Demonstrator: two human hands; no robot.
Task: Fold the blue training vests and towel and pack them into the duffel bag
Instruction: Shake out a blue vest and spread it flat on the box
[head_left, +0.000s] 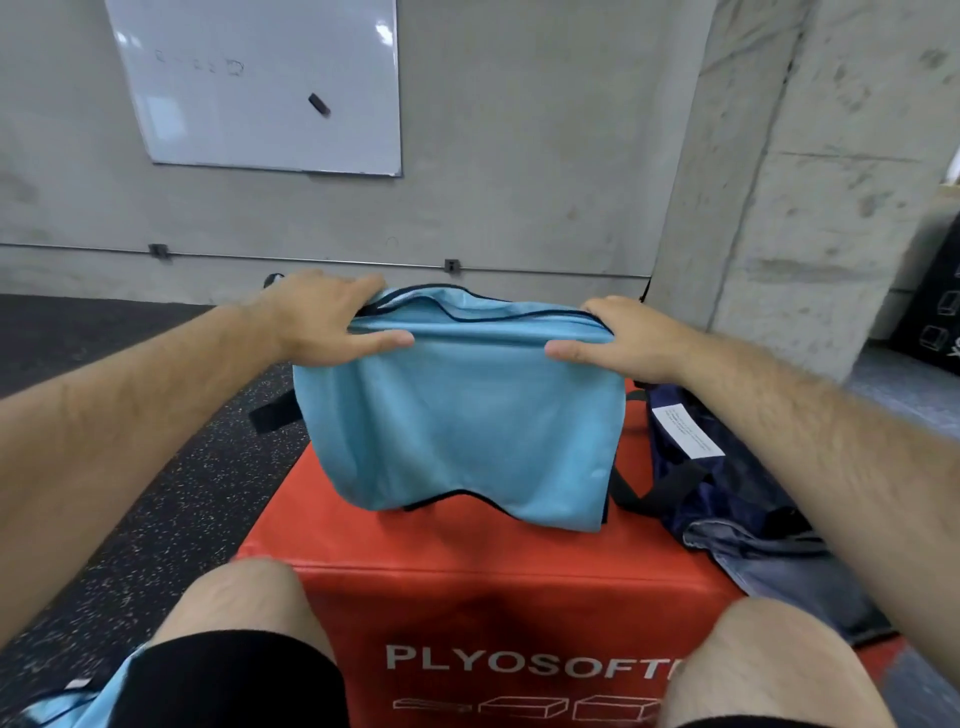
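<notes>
Head view: mid-fold on light blue vest (457, 431), hanging over red plyo box (493, 587), with left hand (332, 322) and right hand (618, 338) each pinching the top fold at a corner, thumbs on near face. Nothing visibly packed: navy duffel bag (691, 467) slumped on box just right of vest, grey-blue cloth (779, 566), probably the towel, loose beside it. Count: two vests (second vest (88, 696) bunched by left thigh), one towel, one bag.

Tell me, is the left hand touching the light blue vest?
Touching. The head view shows the left hand gripping a top corner of the light blue vest.
</notes>
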